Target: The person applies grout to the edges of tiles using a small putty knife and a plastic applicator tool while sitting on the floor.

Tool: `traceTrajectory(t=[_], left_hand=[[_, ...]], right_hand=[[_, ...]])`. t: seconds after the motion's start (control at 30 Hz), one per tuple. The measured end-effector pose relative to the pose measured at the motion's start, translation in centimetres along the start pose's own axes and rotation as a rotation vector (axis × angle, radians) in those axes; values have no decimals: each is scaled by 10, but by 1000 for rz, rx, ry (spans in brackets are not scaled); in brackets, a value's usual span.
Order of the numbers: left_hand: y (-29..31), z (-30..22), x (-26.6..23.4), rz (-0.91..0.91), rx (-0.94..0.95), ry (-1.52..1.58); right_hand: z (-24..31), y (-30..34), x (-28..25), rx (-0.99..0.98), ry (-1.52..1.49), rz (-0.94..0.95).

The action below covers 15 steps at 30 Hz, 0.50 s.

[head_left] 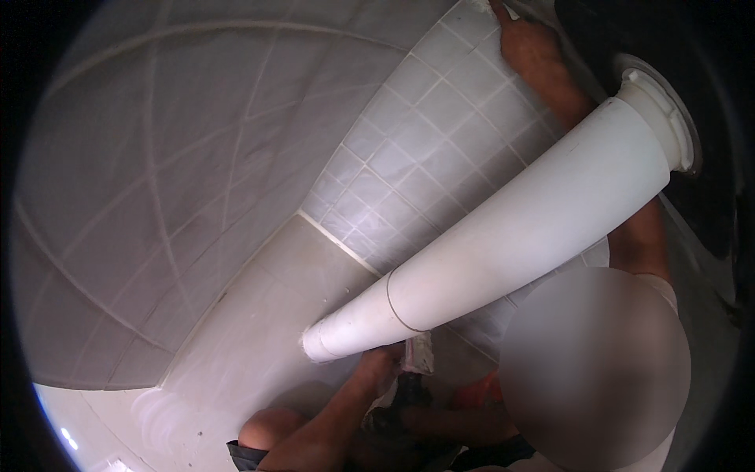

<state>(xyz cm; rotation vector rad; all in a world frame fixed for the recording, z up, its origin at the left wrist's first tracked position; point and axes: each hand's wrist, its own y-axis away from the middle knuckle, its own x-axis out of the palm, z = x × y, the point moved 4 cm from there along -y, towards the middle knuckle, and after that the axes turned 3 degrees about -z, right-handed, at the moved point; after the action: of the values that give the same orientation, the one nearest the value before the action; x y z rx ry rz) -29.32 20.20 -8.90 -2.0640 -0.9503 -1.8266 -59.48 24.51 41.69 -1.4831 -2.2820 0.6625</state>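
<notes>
My left hand reaches in from the lower edge to just under a thick white pipe. Its partly hidden fingers appear closed against a small, crusted, whitish rectangular piece, whose kind I cannot make out. On the far side of the pipe, the other raised arm, which looks like mine, ends in my right hand at the upper right. One finger stretches along the top of the tiled strip; the pipe hides part of that arm. The pipe slants from a collar at upper right down to a plain surface.
A large-tiled grey surface fills the left. A bare knee shows at the lower edge. Near the whitish piece are a dark object and a red one, both unclear. A blurred patch covers the lower right.
</notes>
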Motion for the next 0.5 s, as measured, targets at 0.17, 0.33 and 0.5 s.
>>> traceTrajectory(t=[0.17,0.33,0.5], left_hand=[[-1,5,2,62,-17,-44],[0,1,12,29,-20,-16],[-5,8,-4,-1,-15,-56]], right_hand=[[-7,15,14,1,-7,64],[0,12,-9,-80,41,48],[-2,18,0,-144,114,-2]])
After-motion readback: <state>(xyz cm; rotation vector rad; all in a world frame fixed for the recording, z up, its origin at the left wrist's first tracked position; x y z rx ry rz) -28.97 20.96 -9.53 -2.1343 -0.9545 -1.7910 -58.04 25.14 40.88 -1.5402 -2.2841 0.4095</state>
